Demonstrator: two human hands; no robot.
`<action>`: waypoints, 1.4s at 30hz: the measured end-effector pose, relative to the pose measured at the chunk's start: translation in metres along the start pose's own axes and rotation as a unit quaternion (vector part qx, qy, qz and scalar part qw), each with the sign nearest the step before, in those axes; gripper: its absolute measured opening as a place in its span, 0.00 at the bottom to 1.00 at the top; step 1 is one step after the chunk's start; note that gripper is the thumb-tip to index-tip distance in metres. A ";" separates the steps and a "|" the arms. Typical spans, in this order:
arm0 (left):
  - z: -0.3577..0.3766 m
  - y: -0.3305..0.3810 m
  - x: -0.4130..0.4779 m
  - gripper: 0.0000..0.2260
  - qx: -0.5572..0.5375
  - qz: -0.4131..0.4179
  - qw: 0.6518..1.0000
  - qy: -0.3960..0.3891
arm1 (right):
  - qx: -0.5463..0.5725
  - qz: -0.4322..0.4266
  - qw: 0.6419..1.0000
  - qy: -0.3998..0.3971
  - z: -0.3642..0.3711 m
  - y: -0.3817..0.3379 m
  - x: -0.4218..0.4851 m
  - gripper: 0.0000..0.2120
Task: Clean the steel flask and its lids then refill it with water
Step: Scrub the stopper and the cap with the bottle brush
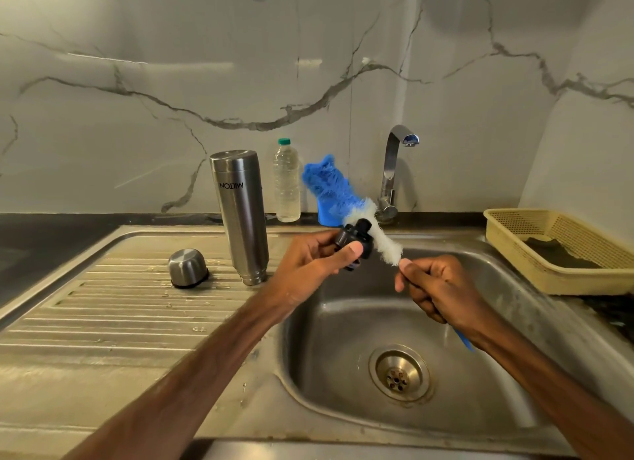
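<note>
The stainless sink (343, 322) is kept under the work, probably so that drips fall into the basin. On its ribbed drainboard (120, 305) the steel flask (240, 216) is stood mouth down, seemingly to drain, with the steel cup lid (187, 267) inverted just beside it. The bottle brush (346, 199) is gripped at its handle by the closed right hand (442, 288), its bristles laid against the black inner stopper (355, 241), which is pinched in the left hand (308, 267) above the basin for scrubbing. Most of the handle is hidden by the fist; no water is seen at the tap (394, 171), and the dark contents of the basket (555, 250) cannot be made out.
</note>
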State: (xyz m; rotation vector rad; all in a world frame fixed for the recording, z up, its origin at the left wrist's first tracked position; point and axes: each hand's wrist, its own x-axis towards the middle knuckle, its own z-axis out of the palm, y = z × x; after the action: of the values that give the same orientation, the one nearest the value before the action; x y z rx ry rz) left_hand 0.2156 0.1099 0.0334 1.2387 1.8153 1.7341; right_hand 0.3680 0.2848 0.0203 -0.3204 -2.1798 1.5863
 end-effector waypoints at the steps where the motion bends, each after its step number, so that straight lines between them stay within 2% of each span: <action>1: 0.002 -0.001 0.002 0.18 0.001 0.010 1.000 0.011 | 0.001 -0.001 1.000 0.002 0.000 0.000 0.000 0.20; 5: -0.013 -0.008 0.007 0.17 -0.019 0.018 0.993 0.118 | -0.015 -0.003 1.000 0.015 -0.001 0.001 -0.004 0.19; 7: -0.011 -0.013 0.004 0.15 -0.012 0.023 0.990 0.142 | -0.028 -0.006 0.999 0.017 0.004 0.001 -0.003 0.19; 11: 0.001 -0.019 0.007 0.11 0.094 0.034 0.979 0.175 | -0.070 -0.013 0.997 0.043 0.013 0.004 0.000 0.19; 14: -0.002 -0.022 0.010 0.07 0.215 0.034 0.946 0.239 | -0.123 -0.017 0.991 0.050 0.016 0.006 -0.002 0.19; 19: -0.001 -0.027 0.009 0.12 0.370 0.008 0.895 0.249 | -0.191 -0.019 0.980 0.058 0.027 0.007 0.000 0.20; 25: 0.001 -0.026 0.008 0.16 0.437 0.041 0.868 0.231 | -0.228 -0.012 0.971 0.069 0.027 0.003 0.003 0.20; 29: -0.003 -0.026 0.012 0.17 0.442 0.031 0.868 0.223 | -0.243 -0.018 0.967 0.071 0.027 0.006 0.000 0.20; 33: 0.001 -0.025 0.007 0.15 0.423 0.030 0.887 0.183 | -0.254 -0.010 0.964 0.073 0.021 0.006 0.001 0.20; 37: -0.011 -0.029 0.011 0.11 0.337 -0.008 0.923 0.186 | -0.255 -0.022 0.964 0.070 0.023 0.005 -0.001 0.20; 40: -0.008 -0.024 0.007 0.07 0.254 0.009 0.952 0.169 | -0.232 -0.022 0.969 0.077 0.019 0.005 0.001 0.20; 42: -0.013 -0.021 0.008 0.09 0.222 0.020 0.959 0.177 | -0.220 -0.024 0.972 0.076 0.019 0.005 0.000 0.21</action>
State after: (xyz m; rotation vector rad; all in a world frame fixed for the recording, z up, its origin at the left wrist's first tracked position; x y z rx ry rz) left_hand 0.1940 0.1110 0.0192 1.1783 2.5128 1.7101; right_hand 0.3584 0.2703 0.0108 -0.4997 -2.3780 1.0014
